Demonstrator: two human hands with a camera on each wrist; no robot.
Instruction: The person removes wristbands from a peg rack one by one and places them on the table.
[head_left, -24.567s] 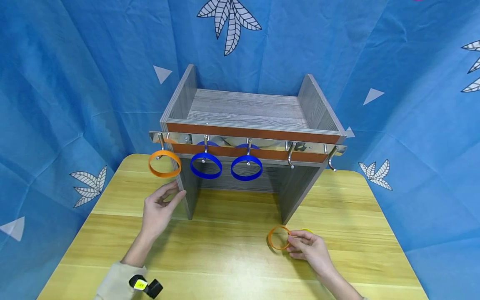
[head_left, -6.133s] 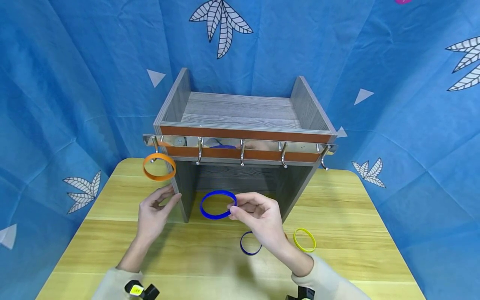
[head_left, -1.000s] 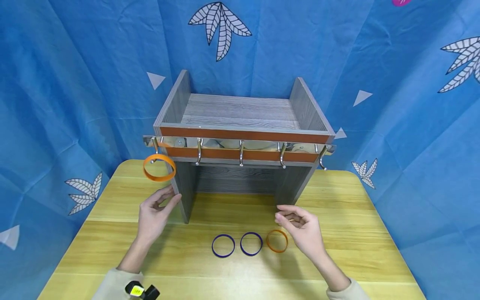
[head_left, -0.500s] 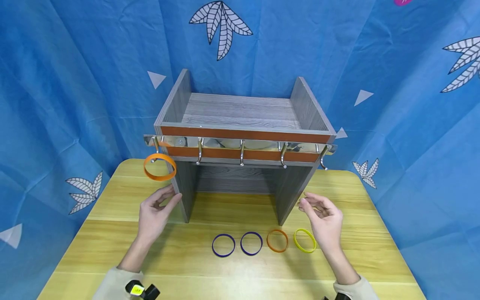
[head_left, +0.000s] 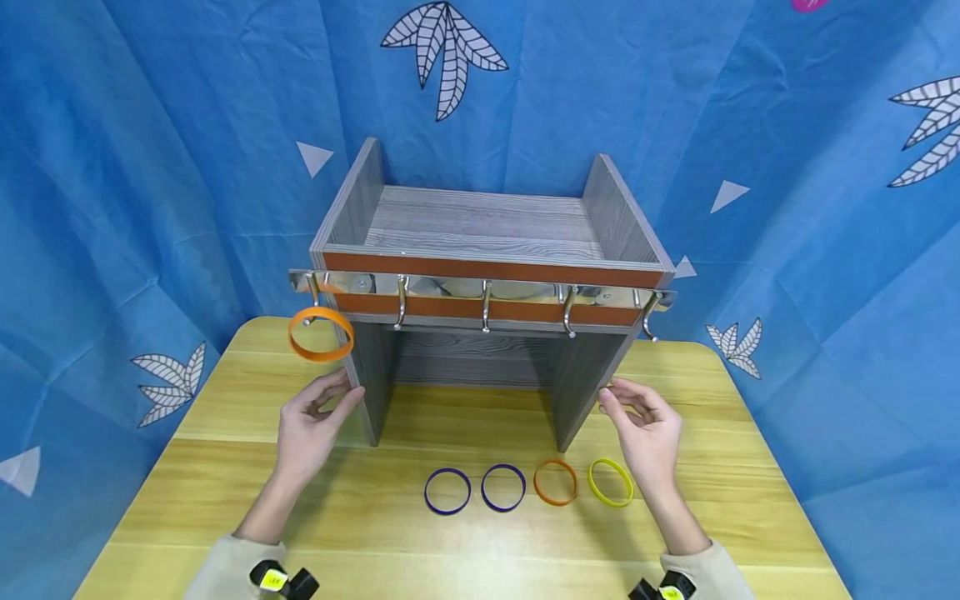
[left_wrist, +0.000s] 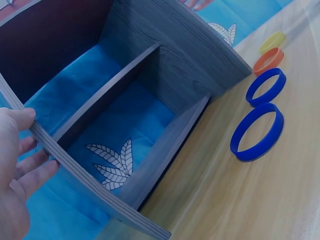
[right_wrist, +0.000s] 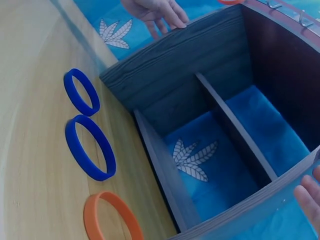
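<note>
A grey wood-grain shelf unit point(head_left: 487, 221) stands on the table. My left hand point(head_left: 311, 429) grips the front edge of its left side panel, thumb on one face and fingers on the other. At the right panel's front edge, my right hand point(head_left: 651, 433) pinches with thumb and fingertips. An orange wristband point(head_left: 321, 356) hangs from the leftmost hook of the metal rail point(head_left: 450, 287). In front of the unit lie two blue wristbands point(left_wrist: 257, 152), another orange wristband point(right_wrist: 90, 217) and a yellow wristband point(head_left: 615, 504), all in a row.
The rail's other hooks point(head_left: 486, 308) carry nothing and jut out toward me. Blue cloth point(head_left: 187, 125) with leaf prints hangs behind and at both sides. The wooden table point(head_left: 450, 558) extends forward past the row of bands.
Two blue wristbands, earlier on the second and third hooks, now lie on the table. My right hand has let go of the bands and moved right to the shelf's panel. The left stays put.
</note>
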